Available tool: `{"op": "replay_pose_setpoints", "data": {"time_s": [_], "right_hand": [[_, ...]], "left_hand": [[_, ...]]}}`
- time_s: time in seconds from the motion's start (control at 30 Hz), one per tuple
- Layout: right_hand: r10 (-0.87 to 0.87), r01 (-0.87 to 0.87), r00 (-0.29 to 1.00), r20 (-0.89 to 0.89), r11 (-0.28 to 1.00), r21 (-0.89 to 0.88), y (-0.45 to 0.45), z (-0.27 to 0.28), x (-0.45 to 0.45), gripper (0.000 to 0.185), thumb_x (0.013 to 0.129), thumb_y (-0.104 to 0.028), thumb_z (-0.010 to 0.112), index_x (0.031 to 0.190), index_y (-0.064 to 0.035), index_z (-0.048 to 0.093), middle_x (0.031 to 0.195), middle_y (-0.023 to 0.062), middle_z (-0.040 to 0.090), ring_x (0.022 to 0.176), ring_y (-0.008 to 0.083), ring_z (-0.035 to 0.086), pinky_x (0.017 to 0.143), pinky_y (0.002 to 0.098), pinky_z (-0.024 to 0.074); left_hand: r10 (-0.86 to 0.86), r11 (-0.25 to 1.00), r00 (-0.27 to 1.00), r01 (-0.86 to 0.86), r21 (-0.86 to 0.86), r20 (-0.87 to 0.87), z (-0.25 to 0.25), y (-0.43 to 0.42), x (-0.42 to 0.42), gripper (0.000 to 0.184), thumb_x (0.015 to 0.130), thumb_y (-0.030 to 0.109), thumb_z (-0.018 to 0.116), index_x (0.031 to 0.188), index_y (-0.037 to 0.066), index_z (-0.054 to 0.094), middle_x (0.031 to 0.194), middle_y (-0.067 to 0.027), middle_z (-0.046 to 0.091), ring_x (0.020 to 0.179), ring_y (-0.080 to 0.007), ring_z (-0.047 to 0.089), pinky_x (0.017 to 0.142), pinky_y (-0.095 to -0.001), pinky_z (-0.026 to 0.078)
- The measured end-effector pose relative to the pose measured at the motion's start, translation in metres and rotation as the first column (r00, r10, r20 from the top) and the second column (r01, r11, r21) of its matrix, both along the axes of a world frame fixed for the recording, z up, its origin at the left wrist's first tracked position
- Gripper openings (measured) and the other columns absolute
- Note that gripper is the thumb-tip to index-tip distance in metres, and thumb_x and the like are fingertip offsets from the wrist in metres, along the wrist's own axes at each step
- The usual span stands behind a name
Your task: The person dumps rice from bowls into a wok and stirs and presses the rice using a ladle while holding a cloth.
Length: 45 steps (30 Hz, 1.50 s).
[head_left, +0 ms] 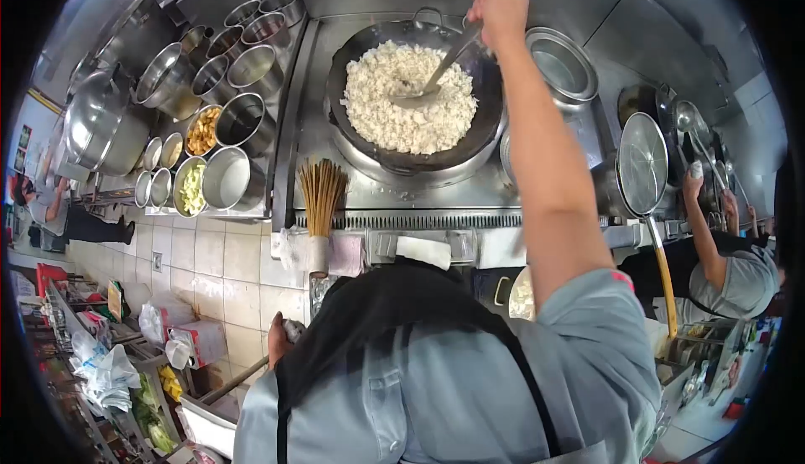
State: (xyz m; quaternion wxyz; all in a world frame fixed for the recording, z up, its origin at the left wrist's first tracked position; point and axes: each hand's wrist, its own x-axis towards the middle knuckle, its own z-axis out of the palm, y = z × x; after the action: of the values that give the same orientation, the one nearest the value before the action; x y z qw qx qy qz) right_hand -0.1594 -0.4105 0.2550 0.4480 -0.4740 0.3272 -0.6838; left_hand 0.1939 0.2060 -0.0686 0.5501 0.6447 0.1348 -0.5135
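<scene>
A large dark wok on the steel stove holds a broad heap of white rice. Above its right side, my right hand is wrapped round the wooden-ended handle of a metal ladle, whose head rests in the middle of the rice. My left hand hangs low beside my apron, at the left, with a small greyish thing against its fingers that is too small to name. The fingers of that hand are partly hidden. A bamboo brush stands at the stove's front edge, left of the wok.
Metal pots crowd the left counter, some with food. A round steel pan sits right of the wok. A wire strainer with a wooden handle lies further right. A co-worker stands at the right, another person far left.
</scene>
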Motion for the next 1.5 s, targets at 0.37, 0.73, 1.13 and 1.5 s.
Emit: {"op": "replay_pose_setpoints", "data": {"time_s": [0.37,0.73,1.13,1.5], "right_hand": [[-0.066,0.056,0.966,-0.25,0.997,-0.048,0.01,0.036,0.063,0.039,0.096,-0.03,0.065,0.077,0.0038,0.058,0.059,0.0083,0.056,0.056,0.019,0.06,0.057,0.0389,0.047],[-0.213,0.014,0.849,-0.484,0.924,-0.381,0.073,0.056,0.119,0.034,0.095,-0.031,0.062,0.088,0.0014,0.062,0.079,0.0177,0.069,0.076,0.0371,0.066,0.073,0.0448,0.051],[-0.191,0.147,0.961,-0.198,0.965,-0.219,0.137,0.012,0.035,0.029,0.097,-0.02,0.07,0.075,-0.0073,0.055,0.06,0.0006,0.058,0.05,0.0111,0.053,0.051,0.0272,0.0432],[-0.082,0.078,0.639,-0.765,0.996,-0.042,0.237,-0.074,-0.042,0.02,0.099,-0.024,0.069,0.106,-0.0085,0.058,0.095,0.0044,0.061,0.079,0.0134,0.062,0.08,0.031,0.0509]], "left_hand": [[-0.109,0.987,0.994,0.109,-0.115,0.008,-0.022,0.018,0.028,0.05,0.103,0.048,0.05,0.072,0.009,0.058,0.064,-0.0107,0.064,0.056,-0.0275,0.063,0.054,-0.0408,0.052],[0.037,0.99,0.998,-0.042,-0.132,-0.044,-0.067,0.04,0.053,0.046,0.103,0.048,0.049,0.084,0.008,0.061,0.072,-0.0115,0.067,0.061,-0.0277,0.064,0.057,-0.0409,0.055],[-0.105,0.871,0.992,0.06,-0.487,-0.065,0.113,-0.17,0.042,0.047,0.098,0.052,0.056,0.114,0.009,0.066,0.088,-0.0129,0.071,0.072,-0.0255,0.07,0.055,-0.0369,0.057],[-0.537,0.833,0.651,0.306,-0.462,-0.537,0.1,-0.375,-0.118,0.042,0.097,0.038,0.057,0.128,0.01,0.056,0.13,-0.0161,0.059,0.121,-0.038,0.057,0.102,-0.059,0.048]]}}
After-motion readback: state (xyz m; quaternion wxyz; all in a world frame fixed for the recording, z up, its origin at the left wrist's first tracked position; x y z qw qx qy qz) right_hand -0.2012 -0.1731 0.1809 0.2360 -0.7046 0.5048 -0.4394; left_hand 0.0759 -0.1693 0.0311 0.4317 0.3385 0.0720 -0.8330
